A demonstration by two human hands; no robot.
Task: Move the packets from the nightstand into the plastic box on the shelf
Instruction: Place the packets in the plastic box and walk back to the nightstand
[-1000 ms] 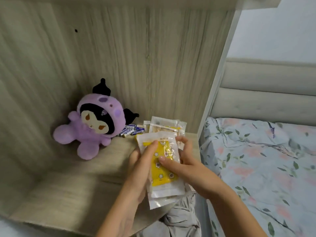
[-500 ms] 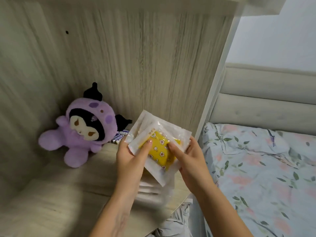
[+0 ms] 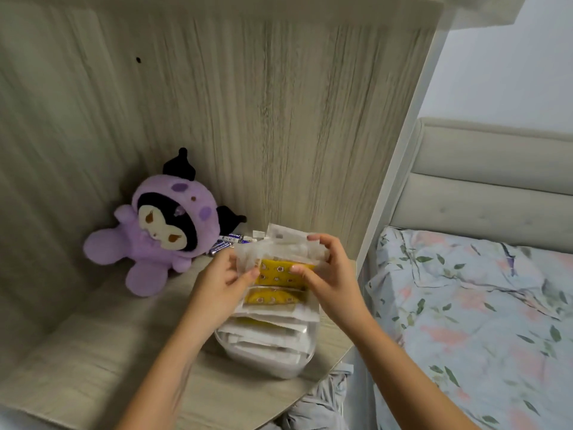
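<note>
Nearest to me, a clear plastic box (image 3: 266, 358) sits at the near right edge of the wooden shelf (image 3: 93, 361). It is filled with flat white packets (image 3: 273, 333) lying stacked, some showing yellow through the wrap, and the stack rises above the rim. Just above the far end of that stack I hold a bundle of packets (image 3: 279, 259) between both hands. My left hand (image 3: 221, 282) takes the bundle's left end, thumb on the yellow front; my right hand (image 3: 328, 268) takes its right end, fingers curled over the top edge and thumb on the front. So each grip is closed on the bundle, which spans the gap between them. Farther back, some small batteries (image 3: 228, 242) lie against the back panel, beside a purple plush toy (image 3: 158, 231). To the right lies a bed (image 3: 480, 321) with floral bedding.
</note>
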